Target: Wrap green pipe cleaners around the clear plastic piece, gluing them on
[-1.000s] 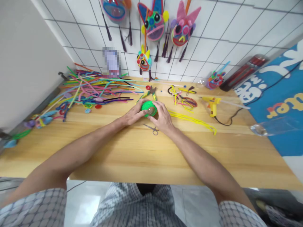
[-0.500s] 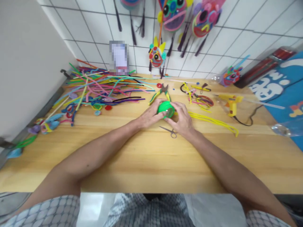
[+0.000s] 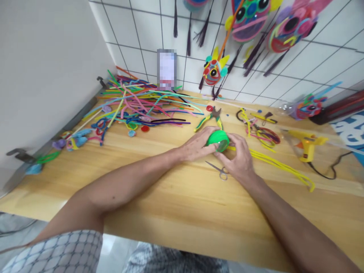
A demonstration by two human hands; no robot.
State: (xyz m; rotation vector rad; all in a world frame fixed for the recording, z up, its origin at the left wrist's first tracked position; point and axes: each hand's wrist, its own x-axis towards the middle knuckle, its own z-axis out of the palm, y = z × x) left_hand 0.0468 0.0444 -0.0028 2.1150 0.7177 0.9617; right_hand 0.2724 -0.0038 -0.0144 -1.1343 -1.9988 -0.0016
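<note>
Between my two hands is a round ball (image 3: 217,140), wrapped in bright green strands, with a clear, shiny patch low on its right side. My left hand (image 3: 197,147) grips it from the left, thumb along its lower edge. From the right, my right hand (image 3: 239,153) closes on it with curled fingers. Small metal scissors (image 3: 223,174) lie on the table just below the hands. Green-and-yellow pliers (image 3: 209,118) rest behind the ball. Long yellow pipe cleaners (image 3: 280,163) stretch away to the right from beside my right hand.
A heap of coloured pipe cleaners (image 3: 142,100) covers the table's back left, near a propped phone (image 3: 167,70). At right lie a yellow glue gun (image 3: 308,146) with its cord and tangled scraps (image 3: 264,134). Colourful masks (image 3: 250,19) with tassels hang on the tiled wall.
The whole view has swung to the left and tilted, so things appear further right. Both hands stay around the green ball, with little visible change in their grip.
</note>
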